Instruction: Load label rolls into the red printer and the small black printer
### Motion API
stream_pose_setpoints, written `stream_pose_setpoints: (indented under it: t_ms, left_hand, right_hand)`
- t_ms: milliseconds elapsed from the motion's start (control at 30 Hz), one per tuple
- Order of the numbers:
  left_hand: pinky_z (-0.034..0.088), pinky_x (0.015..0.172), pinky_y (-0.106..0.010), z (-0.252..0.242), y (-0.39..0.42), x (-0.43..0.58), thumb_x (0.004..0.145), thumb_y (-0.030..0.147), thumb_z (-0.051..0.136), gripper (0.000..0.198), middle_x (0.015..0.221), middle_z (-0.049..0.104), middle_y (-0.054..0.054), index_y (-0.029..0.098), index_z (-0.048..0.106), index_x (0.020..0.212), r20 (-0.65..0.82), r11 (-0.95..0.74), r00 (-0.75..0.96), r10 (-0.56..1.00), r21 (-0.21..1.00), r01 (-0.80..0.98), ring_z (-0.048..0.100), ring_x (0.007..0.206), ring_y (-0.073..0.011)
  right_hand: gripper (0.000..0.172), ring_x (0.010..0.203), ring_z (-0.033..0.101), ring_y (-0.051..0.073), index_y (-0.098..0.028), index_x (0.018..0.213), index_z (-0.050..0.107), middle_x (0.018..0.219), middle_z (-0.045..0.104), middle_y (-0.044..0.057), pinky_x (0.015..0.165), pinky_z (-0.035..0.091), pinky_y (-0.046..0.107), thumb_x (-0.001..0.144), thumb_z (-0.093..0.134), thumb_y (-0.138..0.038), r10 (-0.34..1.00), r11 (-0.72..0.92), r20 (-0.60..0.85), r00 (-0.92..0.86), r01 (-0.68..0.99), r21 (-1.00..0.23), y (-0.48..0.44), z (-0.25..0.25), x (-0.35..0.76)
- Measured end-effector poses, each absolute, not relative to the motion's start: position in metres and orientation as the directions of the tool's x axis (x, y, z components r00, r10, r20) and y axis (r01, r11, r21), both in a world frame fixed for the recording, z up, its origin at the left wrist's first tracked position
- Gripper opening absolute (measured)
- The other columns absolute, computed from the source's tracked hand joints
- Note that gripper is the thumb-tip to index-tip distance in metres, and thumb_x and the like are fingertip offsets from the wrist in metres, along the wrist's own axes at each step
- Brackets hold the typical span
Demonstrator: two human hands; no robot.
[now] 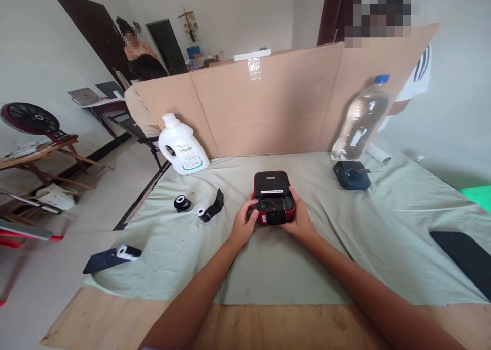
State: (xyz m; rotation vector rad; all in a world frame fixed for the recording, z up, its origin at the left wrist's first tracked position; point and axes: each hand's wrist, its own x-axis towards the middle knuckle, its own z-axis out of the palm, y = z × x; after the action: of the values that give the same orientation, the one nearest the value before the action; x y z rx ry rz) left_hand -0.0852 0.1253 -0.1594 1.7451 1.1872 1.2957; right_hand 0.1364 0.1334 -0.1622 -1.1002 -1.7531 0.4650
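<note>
A small black and red label printer (273, 183) rests on the pale green cloth (284, 268), with a black strip hanging over its front. My left hand (245, 221) grips its left side, fingers near the buttons on top. Round the right side of the same printer wraps my right hand (301, 218). Left of the hands lie a black roll with a white core (182, 202) and another roll (203, 214) with its black strip partly unrolled. A third roll (128, 253) lies at the cloth's left edge, its dark strip spread beside it.
A white jug (184, 148) and a large clear bottle (362, 119) stand before a cardboard screen (264, 114). By the bottle sit a dark device (353, 176) and a white tube (379, 153). A black phone-like slab (462, 255) lies far right. Two people are beyond the screen.
</note>
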Motion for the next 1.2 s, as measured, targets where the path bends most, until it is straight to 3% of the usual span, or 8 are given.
stream_pose_setpoints:
  t_ms: [233,367,467,667,867,967,1067,1200]
  left_hand:
    - [0.043,0.111,-0.040,-0.153,0.118,-0.085,0.098,0.042,0.050,0.040,0.140,0.058,-0.011,0.020,0.057,0.131,0.399,-0.412,0.103,0.911,0.884,0.221,0.055,0.130,-0.0240]
    - [0.040,0.115,-0.040,-0.154,0.120,-0.086,0.099,0.041,0.048,0.040,0.145,0.054,-0.011,0.021,0.057,0.131,0.396,-0.405,0.086,0.914,0.893,0.196,0.050,0.135,-0.0238]
    - [0.036,0.117,-0.040,-0.154,0.120,-0.087,0.099,0.039,0.048,0.039,0.146,0.053,-0.010,0.021,0.058,0.132,0.414,-0.422,0.082,0.906,0.886,0.193,0.047,0.138,-0.0236]
    - [0.040,0.115,-0.042,-0.157,0.121,-0.086,0.099,0.039,0.049,0.039,0.146,0.054,-0.010,0.021,0.058,0.132,0.422,-0.430,0.083,0.903,0.890,0.154,0.050,0.136,-0.0252]
    - [0.041,0.115,-0.043,-0.156,0.121,-0.086,0.098,0.038,0.050,0.039,0.145,0.055,-0.010,0.022,0.058,0.133,0.414,-0.423,0.088,0.906,0.893,0.151,0.050,0.136,-0.0257]
    - [0.041,0.115,-0.043,-0.156,0.121,-0.087,0.098,0.038,0.050,0.039,0.148,0.052,-0.009,0.023,0.058,0.133,0.415,-0.426,0.097,0.904,0.892,0.149,0.049,0.137,-0.0256]
    - [0.042,0.114,-0.044,-0.155,0.122,-0.088,0.098,0.038,0.050,0.039,0.148,0.051,-0.008,0.024,0.057,0.134,0.426,-0.438,0.106,0.899,0.887,0.148,0.050,0.136,-0.0253]
    - [0.045,0.111,-0.043,-0.156,0.123,-0.089,0.098,0.037,0.049,0.039,0.149,0.051,-0.009,0.023,0.058,0.134,0.436,-0.449,0.116,0.892,0.883,0.137,0.050,0.135,-0.0255]
  right_hand:
    - [0.113,0.137,0.044,0.040,-0.046,0.157,-0.003,0.153,0.041,0.007,0.114,0.035,0.059,0.075,0.075,-0.042,0.841,0.532,0.516,-0.163,0.422,-0.734,0.136,-0.169,0.143]
    - [0.073,0.137,0.046,0.030,-0.038,0.154,0.033,0.153,0.043,0.003,0.111,0.042,0.048,0.085,0.058,-0.034,0.875,0.440,0.353,-0.331,0.240,-0.865,0.143,-0.150,0.167]
    - [0.043,0.130,0.052,0.026,-0.030,0.127,0.066,0.141,0.056,0.005,0.104,0.046,0.042,0.088,0.048,-0.029,0.891,0.424,0.328,-0.315,0.318,-0.848,0.157,-0.123,0.181]
    - [0.032,0.106,0.060,0.027,-0.020,0.105,0.077,0.111,0.073,0.009,0.095,0.045,0.041,0.090,0.049,-0.026,0.892,0.452,0.240,-0.384,0.791,-0.412,0.205,-0.063,0.146]
    - [0.023,0.114,0.057,0.036,-0.026,0.098,0.078,0.102,0.075,0.009,0.103,0.034,0.050,0.079,0.065,-0.028,0.836,0.474,-0.293,-0.465,0.879,-0.042,0.232,-0.038,0.078]
    - [0.023,0.109,0.060,0.036,-0.023,0.096,0.076,0.102,0.074,0.011,0.100,0.035,0.052,0.075,0.067,-0.026,0.841,0.428,-0.380,-0.385,0.903,0.032,0.234,-0.037,0.064]
    - [0.022,0.101,0.064,0.032,-0.019,0.096,0.073,0.101,0.073,0.011,0.094,0.041,0.046,0.077,0.064,-0.023,0.818,0.458,-0.374,-0.437,0.888,-0.036,0.233,-0.032,0.070]
    - [0.024,0.101,0.065,0.026,-0.019,0.101,0.073,0.111,0.071,0.009,0.087,0.049,0.035,0.083,0.058,-0.026,0.821,0.375,-0.235,-0.521,0.801,-0.467,0.222,-0.014,0.098]
